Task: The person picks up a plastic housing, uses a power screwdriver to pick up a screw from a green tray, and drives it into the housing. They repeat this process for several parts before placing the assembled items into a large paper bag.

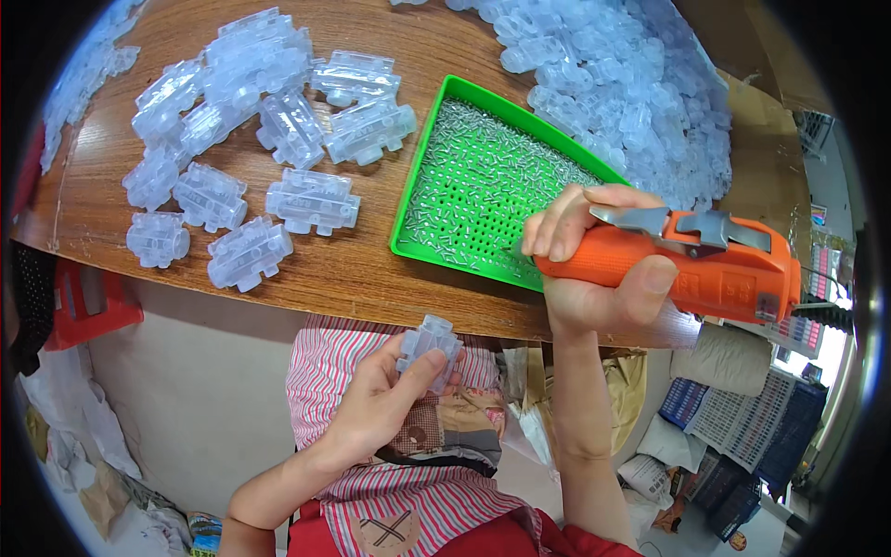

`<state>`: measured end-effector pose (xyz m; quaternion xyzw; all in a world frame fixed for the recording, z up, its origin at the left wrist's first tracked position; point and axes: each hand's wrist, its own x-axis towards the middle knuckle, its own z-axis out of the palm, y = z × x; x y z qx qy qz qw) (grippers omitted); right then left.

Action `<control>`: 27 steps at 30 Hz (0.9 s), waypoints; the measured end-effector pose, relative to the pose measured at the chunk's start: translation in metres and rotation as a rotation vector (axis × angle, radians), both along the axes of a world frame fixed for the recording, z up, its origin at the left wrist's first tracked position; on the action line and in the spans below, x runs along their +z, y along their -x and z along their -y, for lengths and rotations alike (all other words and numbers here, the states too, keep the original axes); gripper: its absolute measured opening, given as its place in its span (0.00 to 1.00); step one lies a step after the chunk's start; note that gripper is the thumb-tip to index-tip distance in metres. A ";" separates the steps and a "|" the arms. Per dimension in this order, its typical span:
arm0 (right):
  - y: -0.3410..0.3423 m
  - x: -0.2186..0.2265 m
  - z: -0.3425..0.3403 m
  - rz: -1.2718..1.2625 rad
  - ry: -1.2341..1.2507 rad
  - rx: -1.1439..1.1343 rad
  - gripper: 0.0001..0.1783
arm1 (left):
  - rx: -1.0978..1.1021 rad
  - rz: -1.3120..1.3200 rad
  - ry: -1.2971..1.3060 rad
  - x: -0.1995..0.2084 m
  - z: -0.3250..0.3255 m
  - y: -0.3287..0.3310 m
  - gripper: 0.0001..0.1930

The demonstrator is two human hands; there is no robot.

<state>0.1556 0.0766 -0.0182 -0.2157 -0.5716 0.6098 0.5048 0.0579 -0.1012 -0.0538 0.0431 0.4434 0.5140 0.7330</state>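
In my left hand [385, 390], just off the table's front edge, is a clear plastic housing [431, 345], pinched between thumb and fingers. My right hand [594, 269] wraps round an orange electric screwdriver [710, 278] with a grey metal lever along its top. Its tip points left over the green perforated tray [401, 239]; my fingers partly hide the tip. Many small silver screws [501, 153] lie spread in that tray, thickest toward its far side. Several more clear housings [313, 200] sit on the wooden table to the left of the tray.
A large heap of clear plastic parts [613, 79] covers the back right of the table [353, 278]. More clear parts [88, 79] lie at the far left. A red stool [97, 302] stands below on the left; crates [742, 422] and bags are on the floor at right.
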 end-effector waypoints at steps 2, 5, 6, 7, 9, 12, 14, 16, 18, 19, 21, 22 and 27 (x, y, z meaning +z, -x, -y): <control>-0.004 -0.003 0.003 -0.042 0.015 0.023 0.39 | -0.011 -0.099 -0.054 -0.013 0.005 -0.002 0.12; -0.015 0.030 0.002 -0.060 -0.163 0.321 0.39 | 0.033 -0.110 -0.070 -0.011 0.005 -0.005 0.13; -0.014 0.040 0.018 -0.075 -0.110 0.283 0.37 | 0.053 -0.100 -0.068 -0.010 0.006 -0.007 0.13; -0.014 0.046 0.028 -0.049 -0.129 0.287 0.36 | 0.061 -0.109 -0.072 -0.007 0.002 -0.010 0.13; -0.001 0.044 0.050 -0.008 -0.113 0.275 0.35 | 0.076 -0.138 -0.071 -0.013 0.007 -0.009 0.13; 0.004 0.036 0.064 0.130 -0.180 0.231 0.37 | 0.075 -0.153 -0.108 -0.015 0.006 -0.010 0.12; 0.006 0.029 0.066 0.108 -0.146 0.238 0.37 | 0.080 -0.156 -0.125 -0.017 0.008 -0.011 0.12; 0.007 0.024 0.068 0.089 -0.108 0.241 0.38 | 0.099 -0.184 -0.150 -0.020 0.009 -0.012 0.12; 0.009 0.020 0.069 0.105 -0.095 0.234 0.38 | 0.109 -0.196 -0.159 -0.017 0.006 -0.012 0.10; 0.008 0.021 0.069 0.124 -0.088 0.215 0.38 | 0.110 -0.205 -0.174 -0.015 0.005 -0.013 0.08; 0.007 0.026 0.068 0.165 -0.098 0.220 0.37 | 0.111 -0.184 -0.175 -0.016 0.004 -0.017 0.09; 0.008 0.024 0.069 0.185 -0.095 0.233 0.37 | 0.117 -0.184 -0.159 -0.019 0.007 -0.017 0.11; 0.011 0.011 0.073 0.173 -0.089 0.292 0.37 | 0.158 -0.255 -0.180 -0.022 0.009 -0.017 0.10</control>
